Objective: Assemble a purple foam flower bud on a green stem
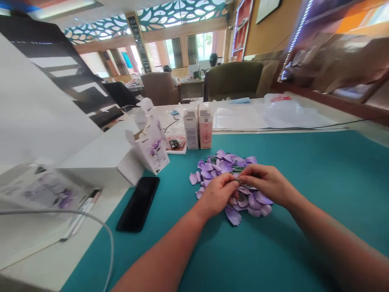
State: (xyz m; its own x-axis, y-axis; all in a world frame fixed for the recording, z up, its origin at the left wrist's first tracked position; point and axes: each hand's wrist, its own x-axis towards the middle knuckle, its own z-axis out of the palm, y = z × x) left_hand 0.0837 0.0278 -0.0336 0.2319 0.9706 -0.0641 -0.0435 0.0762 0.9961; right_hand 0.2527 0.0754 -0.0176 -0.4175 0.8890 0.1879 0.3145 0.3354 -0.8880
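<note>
Both of my hands meet above a heap of purple petal pieces [233, 217] on the teal mat [304, 170]. With thumb and fingers pinched together, my left hand [217, 194] grips a small part between the fingertips, too small to name. The fingers of my right hand [266, 182] are also pinched and touch the same spot; what they hold is mostly hidden. Some green stem-like pieces [238, 169] show among the petals behind my fingertips.
A black phone [138, 205] lies left of the heap. Beyond it stand an opened flower-print carton [152, 150], a white carton [191, 129] and a pink carton [206, 129]. A grey cable [111, 239] loops at the left. A plastic bag [282, 111] lies at the back right.
</note>
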